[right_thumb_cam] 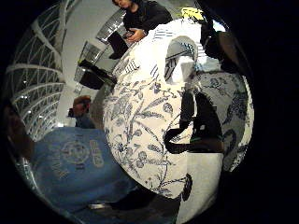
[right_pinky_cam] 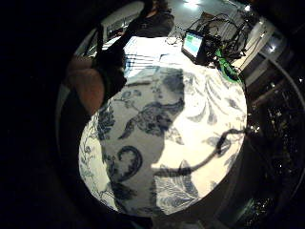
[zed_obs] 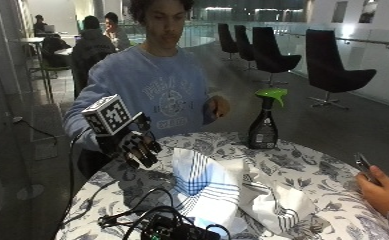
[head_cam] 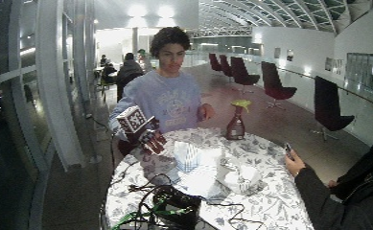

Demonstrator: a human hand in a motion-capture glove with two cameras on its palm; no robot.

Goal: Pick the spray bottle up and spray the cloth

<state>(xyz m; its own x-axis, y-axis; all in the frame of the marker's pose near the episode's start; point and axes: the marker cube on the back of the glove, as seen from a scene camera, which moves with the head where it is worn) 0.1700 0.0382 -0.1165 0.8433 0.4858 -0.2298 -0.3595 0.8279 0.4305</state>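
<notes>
While the spray bottle (zed_obs: 264, 121) stands upright near the desk's (zed_obs: 314, 172) far edge, the cloth (zed_obs: 230, 192) lies crumpled mid-desk. The gloved right hand (zed_obs: 135, 145) hovers above the near edge beside the cloth, its grip released, fingers holding nothing.

Crumpled cloth (zed_obs: 227, 192) lies between hand (zed_obs: 137, 147) and spray bottle (zed_obs: 264, 122)

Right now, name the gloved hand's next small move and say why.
Probably carry the gloved right hand across the table to the spray bottle. The hand hovers over the table's edge with fingers relaxed, holding nothing, while the bottle stands upright and untouched on the far side of the crumpled cloth.
</notes>
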